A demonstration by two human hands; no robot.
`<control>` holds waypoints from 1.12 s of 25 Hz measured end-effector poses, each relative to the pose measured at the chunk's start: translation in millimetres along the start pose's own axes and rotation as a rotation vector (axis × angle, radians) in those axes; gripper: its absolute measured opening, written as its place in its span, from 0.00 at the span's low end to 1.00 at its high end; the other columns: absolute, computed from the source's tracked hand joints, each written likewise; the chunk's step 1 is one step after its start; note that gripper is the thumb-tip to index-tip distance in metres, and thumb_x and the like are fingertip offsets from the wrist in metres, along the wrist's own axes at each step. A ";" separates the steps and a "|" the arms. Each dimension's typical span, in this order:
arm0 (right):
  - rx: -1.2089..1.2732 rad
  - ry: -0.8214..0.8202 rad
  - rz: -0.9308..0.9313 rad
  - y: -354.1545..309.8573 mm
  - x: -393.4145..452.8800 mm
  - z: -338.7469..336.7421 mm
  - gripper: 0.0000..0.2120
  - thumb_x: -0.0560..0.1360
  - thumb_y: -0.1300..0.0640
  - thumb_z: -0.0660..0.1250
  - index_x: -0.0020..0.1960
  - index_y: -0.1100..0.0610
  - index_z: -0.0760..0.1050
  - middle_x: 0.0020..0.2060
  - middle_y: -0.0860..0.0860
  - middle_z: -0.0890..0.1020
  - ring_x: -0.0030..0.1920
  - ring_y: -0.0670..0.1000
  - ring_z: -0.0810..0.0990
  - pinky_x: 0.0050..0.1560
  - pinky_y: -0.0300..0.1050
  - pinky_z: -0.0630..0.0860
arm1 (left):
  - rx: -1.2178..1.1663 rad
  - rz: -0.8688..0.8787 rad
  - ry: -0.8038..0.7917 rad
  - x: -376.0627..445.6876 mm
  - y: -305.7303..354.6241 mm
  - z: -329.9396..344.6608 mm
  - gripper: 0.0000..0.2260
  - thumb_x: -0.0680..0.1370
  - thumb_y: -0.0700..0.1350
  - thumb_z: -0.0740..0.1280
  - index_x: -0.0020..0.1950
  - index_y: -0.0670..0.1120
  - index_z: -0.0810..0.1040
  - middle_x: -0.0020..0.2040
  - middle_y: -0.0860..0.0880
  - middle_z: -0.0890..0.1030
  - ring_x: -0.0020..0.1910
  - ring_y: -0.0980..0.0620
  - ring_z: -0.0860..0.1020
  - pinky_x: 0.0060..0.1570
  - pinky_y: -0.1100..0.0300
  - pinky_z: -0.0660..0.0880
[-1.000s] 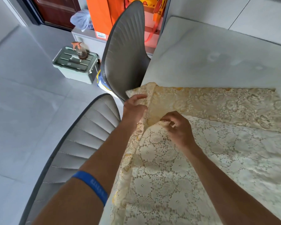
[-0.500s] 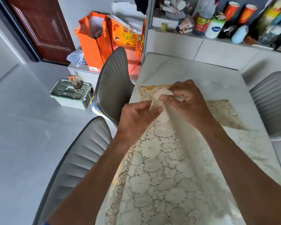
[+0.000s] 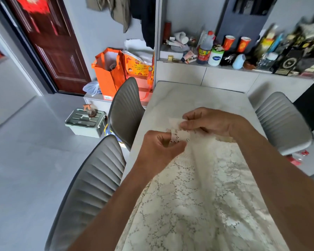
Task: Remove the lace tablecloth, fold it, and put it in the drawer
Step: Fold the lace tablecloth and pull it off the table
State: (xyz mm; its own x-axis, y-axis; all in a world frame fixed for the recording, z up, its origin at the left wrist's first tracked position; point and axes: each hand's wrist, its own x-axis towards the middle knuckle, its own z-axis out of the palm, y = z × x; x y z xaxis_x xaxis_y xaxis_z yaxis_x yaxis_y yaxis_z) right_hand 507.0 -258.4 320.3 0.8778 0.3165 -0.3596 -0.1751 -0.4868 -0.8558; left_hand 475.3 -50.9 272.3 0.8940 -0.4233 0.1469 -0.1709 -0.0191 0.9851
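Grey floor (image 3: 25, 160) around my pale table (image 3: 188, 98); grey chairs (image 3: 125, 109) flank it, dark red door (image 3: 49, 42) far left.

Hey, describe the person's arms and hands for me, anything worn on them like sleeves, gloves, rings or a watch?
Both forearms are bare, with no sleeves showing. The left hand and right hand wear no gloves, and no ring or watch is visible on what the head view shows. The picture is slightly blurred.
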 end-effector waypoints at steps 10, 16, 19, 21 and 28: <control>0.152 0.117 -0.133 75.9 -157.8 62.1 0.19 0.65 0.53 0.78 0.44 0.68 0.79 0.39 0.61 0.79 0.40 0.55 0.75 0.40 0.41 0.72 | 0.109 -0.104 0.190 -146.4 13.8 105.1 0.21 0.70 0.43 0.75 0.25 0.47 0.64 0.25 0.55 0.61 0.26 0.57 0.57 0.25 0.66 0.56; 0.260 0.322 -0.280 78.0 -190.6 77.1 0.11 0.69 0.61 0.77 0.43 0.66 0.77 0.36 0.56 0.79 0.39 0.51 0.77 0.42 0.39 0.74 | 0.071 -0.044 0.305 -148.6 33.7 123.1 0.05 0.73 0.46 0.76 0.38 0.47 0.83 0.28 0.57 0.77 0.24 0.59 0.66 0.24 0.68 0.64; 0.275 0.395 -0.313 72.4 -193.1 80.3 0.11 0.71 0.61 0.75 0.43 0.67 0.76 0.37 0.57 0.79 0.39 0.51 0.77 0.43 0.41 0.75 | 0.095 -0.029 0.344 -144.0 37.0 121.8 0.05 0.72 0.47 0.76 0.40 0.47 0.84 0.32 0.55 0.81 0.25 0.59 0.69 0.25 0.67 0.67; 0.267 0.435 -0.332 64.6 -188.8 81.1 0.10 0.71 0.62 0.75 0.41 0.66 0.76 0.35 0.54 0.80 0.38 0.51 0.78 0.42 0.41 0.76 | 0.120 0.007 0.344 -141.6 36.9 116.8 0.07 0.73 0.46 0.75 0.37 0.47 0.82 0.28 0.56 0.77 0.25 0.60 0.69 0.27 0.67 0.67; 0.279 0.451 -0.368 41.7 -159.5 85.6 0.10 0.69 0.64 0.77 0.40 0.57 0.76 0.35 0.54 0.80 0.39 0.52 0.78 0.44 0.47 0.75 | 0.047 0.058 0.240 -122.8 35.3 84.1 0.09 0.76 0.41 0.70 0.47 0.54 0.74 0.29 0.49 0.79 0.24 0.53 0.67 0.25 0.63 0.65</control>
State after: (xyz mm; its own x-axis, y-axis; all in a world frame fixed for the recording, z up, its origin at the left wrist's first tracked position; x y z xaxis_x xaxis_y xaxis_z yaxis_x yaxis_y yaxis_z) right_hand 321.5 -259.5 310.1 0.9932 0.0195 0.1152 0.1168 -0.1625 -0.9798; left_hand 324.7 -75.8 281.5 0.9540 -0.1977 0.2255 -0.2387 -0.0458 0.9700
